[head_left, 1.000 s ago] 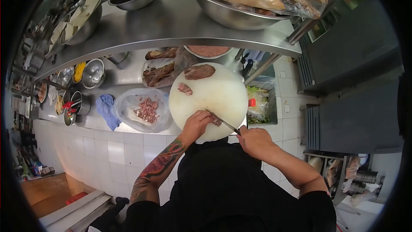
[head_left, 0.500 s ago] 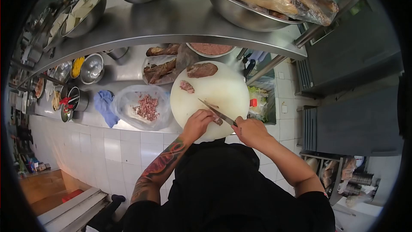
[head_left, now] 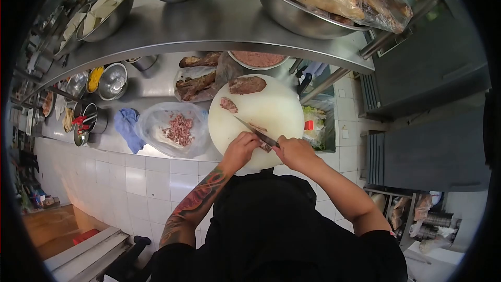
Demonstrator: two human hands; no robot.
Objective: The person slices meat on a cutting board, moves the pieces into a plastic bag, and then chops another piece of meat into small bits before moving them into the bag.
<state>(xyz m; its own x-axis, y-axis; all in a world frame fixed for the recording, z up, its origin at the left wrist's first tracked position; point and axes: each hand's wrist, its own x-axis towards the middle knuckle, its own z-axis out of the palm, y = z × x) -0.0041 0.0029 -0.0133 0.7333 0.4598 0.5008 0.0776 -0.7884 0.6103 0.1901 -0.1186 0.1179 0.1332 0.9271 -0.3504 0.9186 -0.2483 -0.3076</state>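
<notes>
A round white cutting board [head_left: 224, 130] lies in front of me. My right hand [head_left: 294, 152] grips a kitchen knife [head_left: 255, 132], its blade pointing up and left over the board. Under and beside the blade is a small piece of meat [head_left: 265, 147], and my left hand [head_left: 244, 147] holds it with bent fingers, close to the knife's edge. Farther up the board lie a large browned chunk of meat [head_left: 247, 85] and a little heap of chopped meat [head_left: 228, 105]. A thin sliver of meat [head_left: 258, 127] rests just beyond the blade.
Left of the board stands a plastic-lined container [head_left: 146, 125] with diced meat, beside a blue cloth [head_left: 126, 128]. Behind are bagged meat pieces [head_left: 196, 85] and a bowl of minced meat [head_left: 258, 59]. A steel shelf [head_left: 219, 26] overhangs the back of the counter.
The knife and my right hand have shifted up and to the left, the blade sliding across the small piece of meat. My left hand stays almost in place.
</notes>
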